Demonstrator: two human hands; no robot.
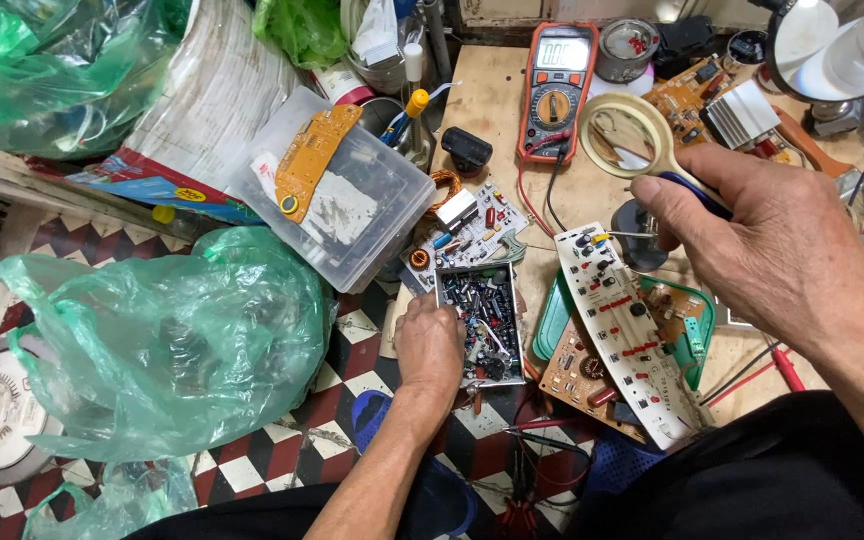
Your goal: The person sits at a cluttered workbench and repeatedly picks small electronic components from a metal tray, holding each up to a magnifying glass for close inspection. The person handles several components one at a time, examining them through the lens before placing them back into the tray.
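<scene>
Left hand (430,345) down in a small open tray of loose electronic parts (485,322), fingers (444,312) curled and dipped among the components; cannot tell whether a part is pinched yet or only being stirred. Tray sits at the near edge of the desk (492,110), partly overhanging, just below a small populated circuit board (472,225).

Right hand (777,245) raised above the desk, fingers clenched around a blue handle (697,195), carrying a yellow-rimmed magnifying glass (620,135). Lens held above the desk surface, near the red multimeter (555,90), not over the tray.

Long white circuit board (624,330) lying diagonally on a brown board (577,375) and a green plastic housing (697,325), just right of the tray. Red and black probe leads trailing off the desk edge.

Elsewhere: clear plastic box (337,200) with a yellow board on top, green plastic bags (167,340) over the chequered floor (272,460).

Step in hand, judged: sorting through the tray for a component, magnifier kept ready. Next move likely calls for a fine pinch on one small piece among many, then bringing lens and piece together; tray perched at the edge, so light pressure only.
</scene>
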